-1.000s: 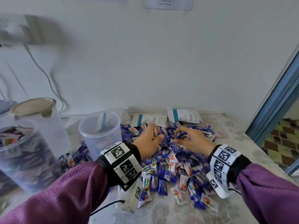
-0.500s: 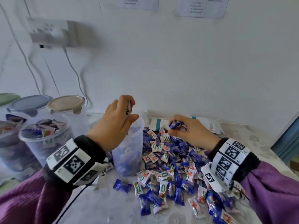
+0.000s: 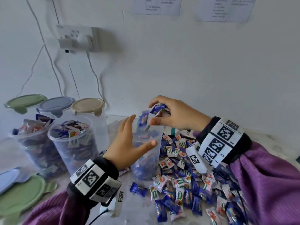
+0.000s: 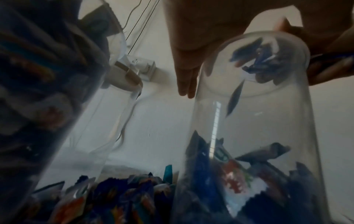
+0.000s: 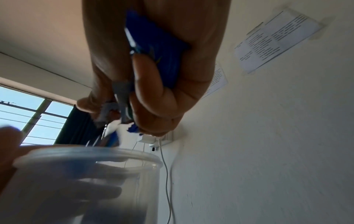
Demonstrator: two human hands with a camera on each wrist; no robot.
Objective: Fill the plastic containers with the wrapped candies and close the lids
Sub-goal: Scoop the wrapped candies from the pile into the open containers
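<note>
Right grip: the right hand (image 3: pixel 177 116) hangs above the mouth of the open container (image 3: pixel 146 153), fingers curled around a bunch of blue wrapped candies (image 3: pixel 158 109).
Falling candy: one blue candy (image 3: pixel 142 119) sits in the air just over the rim, apart from the fingers.
Left grip: the left hand (image 3: pixel 128 143) has straight, spread fingers, thumb across the near wall of the open container and the other fingers along its far side; it clamps nothing.
Open container: upright on the surface (image 3: pixel 138 208), lidless, partly filled with candies.
Loose pile: wrapped candies (image 3: pixel 181 181), blue and white, lie spread on the surface to the right of and in front of the open container.
Full containers: two lidless tubs (image 3: pixel 73 143) heaped with candies stand to the left.
Lidded containers: three behind them carry green, blue and beige lids (image 3: pixel 88 105).
Loose lids: a green lid (image 3: pixel 21 194) and a blue one lie flat at the near left.
</note>
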